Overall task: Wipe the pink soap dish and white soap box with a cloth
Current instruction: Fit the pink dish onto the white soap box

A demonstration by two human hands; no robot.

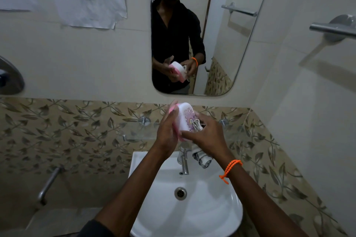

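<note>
A: L to R, what do we have?

B: Far left, a metal wall tap [49, 183] on the leaf-pattern tiles. Then our left hand [166, 129], raised above the back edge of the basin [221, 215], fingers laid fairly straight along the left side of the soap things and gripping them.

A: Which things?

B: Pink soap dish [172, 109] w/ the white soap box [185, 115] against it, both tilted up on edge; the box's patterned face is toward us. We can't tell how the two join.

A: And the right side?

B: Right hand [207, 135] touches the box's lower right, fingers curled round the cloth [200, 157]. A bit of cloth is bunched at the box, the rest hangs under the palm beside the chrome tap [184, 161]. Orange wristband [231, 169] on that wrist.

A: Behind?

B: Glass shelf [138, 131] under the mirror [221, 44], which reflects us holding the same items. Towel bar [333, 29] at far right.
</note>
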